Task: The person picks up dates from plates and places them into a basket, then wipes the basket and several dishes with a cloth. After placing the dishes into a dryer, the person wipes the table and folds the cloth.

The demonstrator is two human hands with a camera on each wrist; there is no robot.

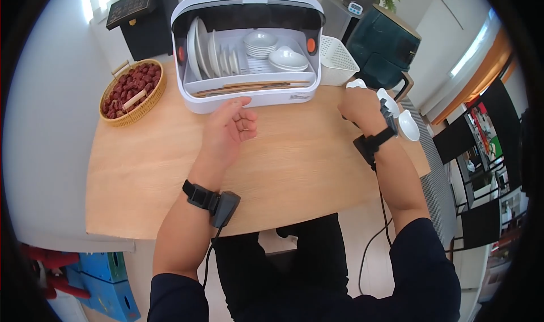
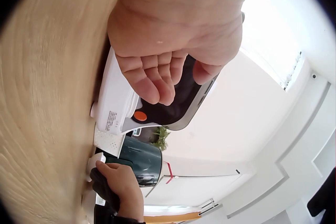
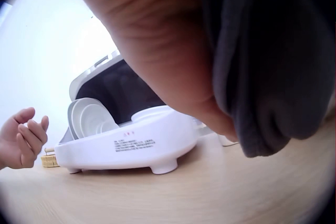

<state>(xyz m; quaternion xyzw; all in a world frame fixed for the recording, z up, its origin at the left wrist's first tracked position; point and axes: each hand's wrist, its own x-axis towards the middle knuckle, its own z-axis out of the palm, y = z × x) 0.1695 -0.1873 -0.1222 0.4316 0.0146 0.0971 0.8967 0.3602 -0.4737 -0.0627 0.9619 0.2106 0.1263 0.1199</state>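
My right hand (image 1: 362,108) grips a dark grey cloth (image 3: 273,71) at the table's right side. Most of the cloth is hidden by that hand in the head view. Close beside it stand small white bowls (image 1: 408,125), partly covered by the hand and wrist. My left hand (image 1: 231,129) holds nothing; its palm faces up and inward with fingers loosely curled, just in front of the white dish box (image 1: 255,100). In the box, white plates (image 1: 198,50) stand on edge at left, stacked white bowls (image 1: 260,41) sit at right, and chopsticks (image 1: 252,87) lie along the front.
A wicker basket of dark red fruit (image 1: 133,92) stands at the table's left. Behind the right hand are a white perforated basket (image 1: 337,61) and a dark green air fryer (image 1: 382,44). Cables (image 1: 385,209) trail from both wrist cameras. The box's dark lid (image 1: 243,19) is raised.
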